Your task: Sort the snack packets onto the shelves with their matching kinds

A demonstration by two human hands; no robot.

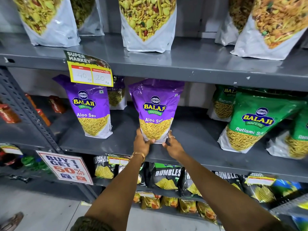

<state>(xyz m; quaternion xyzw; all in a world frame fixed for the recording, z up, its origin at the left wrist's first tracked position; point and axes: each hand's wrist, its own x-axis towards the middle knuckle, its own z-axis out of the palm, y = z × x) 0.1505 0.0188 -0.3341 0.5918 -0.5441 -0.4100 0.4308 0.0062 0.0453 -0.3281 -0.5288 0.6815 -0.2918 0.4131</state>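
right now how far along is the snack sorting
Done: one purple Aloo Sev packet stands on the middle shelf, green Ratlami Sev packets grouped at the right. In hand: the left hand and right hand hold a second Aloo Sev packet by its base, upright at the shelf edge beside its match. Left: letting it go; no other loose packets are in view.

I am looking at a purple Aloo Sev packet (155,110) showing yellow sev over a white base, with a matching purple packet (90,105) beside it. The Ratlami Sev packets (255,120) are showing green with yellow strands, all on a grey shelf (196,130). A yellow and red price tag (90,73) is hanging above.
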